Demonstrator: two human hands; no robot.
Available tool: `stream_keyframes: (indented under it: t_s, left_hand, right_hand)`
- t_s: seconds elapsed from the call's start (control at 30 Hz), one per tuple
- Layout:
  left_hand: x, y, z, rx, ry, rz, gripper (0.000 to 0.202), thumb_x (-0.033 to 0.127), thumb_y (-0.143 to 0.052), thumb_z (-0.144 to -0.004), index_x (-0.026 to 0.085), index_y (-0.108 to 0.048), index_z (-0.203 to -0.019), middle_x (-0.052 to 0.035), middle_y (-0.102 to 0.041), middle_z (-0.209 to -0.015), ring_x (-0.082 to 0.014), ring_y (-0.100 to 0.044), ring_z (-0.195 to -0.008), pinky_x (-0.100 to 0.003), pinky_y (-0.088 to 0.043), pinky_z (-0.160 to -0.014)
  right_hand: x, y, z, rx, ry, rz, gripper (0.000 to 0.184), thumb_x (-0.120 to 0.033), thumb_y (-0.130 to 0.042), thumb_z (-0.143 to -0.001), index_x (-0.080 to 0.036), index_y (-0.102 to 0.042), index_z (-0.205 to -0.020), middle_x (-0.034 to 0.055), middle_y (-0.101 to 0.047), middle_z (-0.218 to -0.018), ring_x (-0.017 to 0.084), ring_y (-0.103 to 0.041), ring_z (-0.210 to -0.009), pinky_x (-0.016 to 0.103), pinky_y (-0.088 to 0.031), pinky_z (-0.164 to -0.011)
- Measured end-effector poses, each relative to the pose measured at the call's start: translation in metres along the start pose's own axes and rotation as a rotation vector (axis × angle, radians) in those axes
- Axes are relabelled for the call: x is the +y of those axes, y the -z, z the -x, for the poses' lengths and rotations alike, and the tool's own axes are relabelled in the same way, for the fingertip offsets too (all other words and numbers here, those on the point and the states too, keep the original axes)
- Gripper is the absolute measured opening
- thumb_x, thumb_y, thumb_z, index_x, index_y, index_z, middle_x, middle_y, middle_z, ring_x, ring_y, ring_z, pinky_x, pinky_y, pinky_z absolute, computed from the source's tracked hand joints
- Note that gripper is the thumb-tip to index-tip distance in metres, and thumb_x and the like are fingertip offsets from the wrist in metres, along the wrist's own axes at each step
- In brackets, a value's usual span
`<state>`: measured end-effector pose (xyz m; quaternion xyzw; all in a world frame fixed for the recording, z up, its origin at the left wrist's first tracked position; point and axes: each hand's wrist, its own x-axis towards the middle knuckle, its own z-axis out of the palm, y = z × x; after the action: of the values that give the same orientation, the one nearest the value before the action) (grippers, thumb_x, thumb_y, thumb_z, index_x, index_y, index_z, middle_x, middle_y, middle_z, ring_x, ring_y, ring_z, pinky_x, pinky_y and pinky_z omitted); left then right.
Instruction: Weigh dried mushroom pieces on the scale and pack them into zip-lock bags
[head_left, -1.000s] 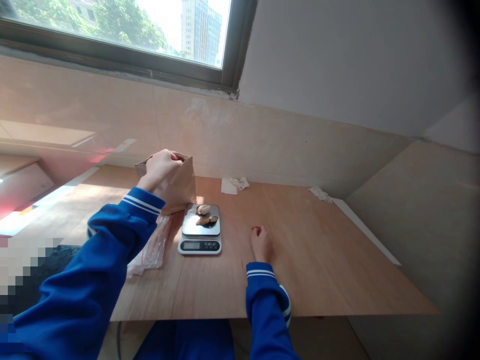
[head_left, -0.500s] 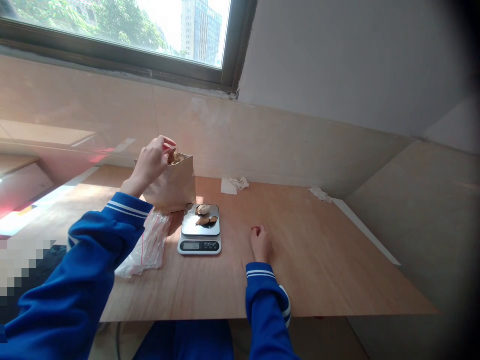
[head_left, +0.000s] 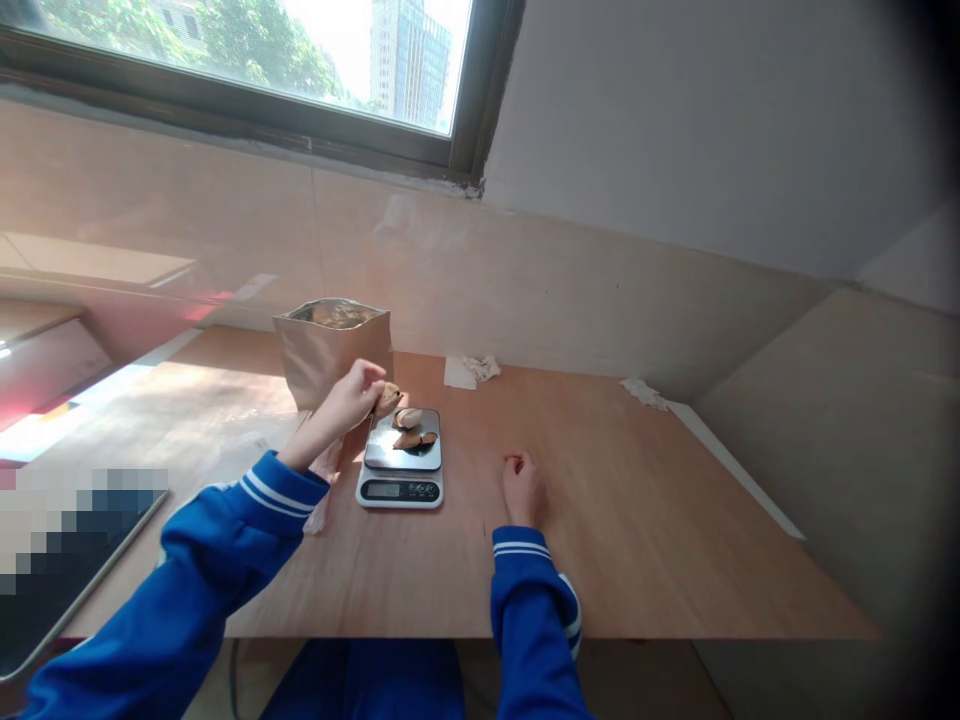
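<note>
My left hand (head_left: 351, 398) pinches a brown dried mushroom (head_left: 388, 399) just over the back left edge of a small digital kitchen scale (head_left: 400, 490). On the scale's shiny plate lie a pale-sided dried mushroom (head_left: 407, 419) and brown mushroom pieces (head_left: 409, 440). The display's digits are too faint to read. Behind my left hand stands an open foil-lined paper bag (head_left: 322, 350), its contents only partly visible. My right hand (head_left: 523, 487) rests on the table right of the scale, fingers curled in a loose fist with nothing seen in it.
Clear plastic bags (head_left: 319, 500) lie beneath my left forearm. Crumpled white paper (head_left: 480, 368) sits at the wooden table's (head_left: 637, 520) back edge, and another scrap (head_left: 643, 393) farther right. A dark flat object (head_left: 90, 570), partly pixelated, is at the left. A wall and window close off the back.
My left hand has come out of the bag's mouth and moved down and right to the scale, carrying a dried mushroom. My right hand has stayed in place.
</note>
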<state>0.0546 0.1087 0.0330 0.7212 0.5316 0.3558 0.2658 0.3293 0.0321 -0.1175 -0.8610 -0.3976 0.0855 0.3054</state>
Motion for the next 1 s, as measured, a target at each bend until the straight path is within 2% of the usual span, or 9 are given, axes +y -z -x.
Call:
stream_keyframes:
  t_s: [0.1,0.23,0.33,0.5,0.67,0.83,0.93,1.0]
  left_hand:
    - [-0.032,-0.018,0.014,-0.07,0.197,-0.015,0.03,0.032,-0.051,-0.078,0.015,-0.051,-0.103,-0.0029,-0.062,-0.078,-0.0173,-0.06,-0.073,-0.029,-0.046,-0.065]
    - [-0.046,-0.033,0.024,-0.107,0.306,0.033,0.033,0.032,-0.054,-0.074,0.015,-0.049,-0.102,0.0002,-0.059,-0.063,-0.0167,-0.059,-0.059,-0.027,-0.042,-0.056]
    - [-0.044,-0.039,0.026,-0.109,0.298,-0.008,0.027,0.03,-0.056,-0.073,0.018,-0.049,-0.096,-0.0006,-0.061,-0.065,-0.0175,-0.06,-0.059,-0.027,-0.04,-0.055]
    - [-0.043,-0.041,0.031,-0.034,0.147,-0.258,0.019,0.034,-0.055,-0.075,0.02,-0.05,-0.088,-0.0041,-0.063,-0.072,-0.0225,-0.061,-0.071,-0.03,-0.038,-0.061]
    - [-0.039,-0.027,0.041,0.049,0.072,-0.295,0.026,0.044,-0.041,-0.086,0.021,-0.052,-0.088,-0.0057,-0.065,-0.081,-0.022,-0.062,-0.079,-0.03,-0.04,-0.065]
    - [-0.035,0.001,0.06,0.189,0.106,-0.338,0.026,0.042,-0.037,-0.087,0.022,-0.053,-0.088,-0.0049,-0.064,-0.083,-0.0213,-0.06,-0.075,-0.031,-0.042,-0.066]
    - [-0.045,0.017,0.075,0.302,0.121,-0.368,0.024,0.04,-0.036,-0.087,0.022,-0.052,-0.09,-0.0041,-0.062,-0.083,-0.0207,-0.059,-0.073,-0.032,-0.044,-0.069]
    - [-0.061,0.023,0.085,0.391,0.093,-0.43,0.024,0.038,-0.036,-0.087,0.021,-0.052,-0.091,-0.006,-0.06,-0.088,-0.0227,-0.057,-0.082,-0.035,-0.044,-0.077]
  right_hand:
    - [0.0,0.0,0.0,-0.002,-0.003,0.0,0.028,-0.026,-0.039,-0.087,-0.022,-0.067,-0.093,0.0059,-0.068,-0.085,0.017,-0.058,-0.074,0.024,-0.031,-0.057]
    - [0.0,-0.001,0.0,-0.008,-0.01,0.003,0.029,-0.027,-0.039,-0.087,-0.021,-0.067,-0.094,0.0059,-0.068,-0.086,0.017,-0.058,-0.073,0.024,-0.03,-0.056]
    - [0.0,-0.001,-0.001,-0.011,-0.015,0.005,0.029,-0.027,-0.039,-0.087,-0.022,-0.066,-0.093,0.0054,-0.068,-0.087,0.017,-0.058,-0.072,0.024,-0.029,-0.055]
    - [0.001,-0.001,-0.001,-0.009,-0.015,0.008,0.028,-0.028,-0.039,-0.087,-0.023,-0.066,-0.093,0.0054,-0.068,-0.086,0.017,-0.057,-0.072,0.024,-0.029,-0.056]
    - [0.003,-0.003,-0.002,-0.003,-0.005,0.011,0.029,-0.028,-0.038,-0.087,-0.022,-0.066,-0.094,0.006,-0.068,-0.085,0.017,-0.057,-0.073,0.024,-0.029,-0.056]
    - [0.004,-0.004,-0.002,0.0,0.001,0.012,0.028,-0.029,-0.039,-0.087,-0.022,-0.066,-0.093,0.0058,-0.068,-0.085,0.018,-0.058,-0.073,0.025,-0.029,-0.056]
    - [0.004,-0.004,-0.002,-0.002,0.002,0.014,0.028,-0.028,-0.04,-0.087,-0.022,-0.066,-0.093,0.0059,-0.068,-0.085,0.018,-0.057,-0.073,0.025,-0.03,-0.057]
    - [0.004,-0.004,-0.002,-0.002,0.003,0.015,0.028,-0.028,-0.04,-0.087,-0.022,-0.066,-0.093,0.0061,-0.068,-0.087,0.018,-0.057,-0.074,0.024,-0.03,-0.057]
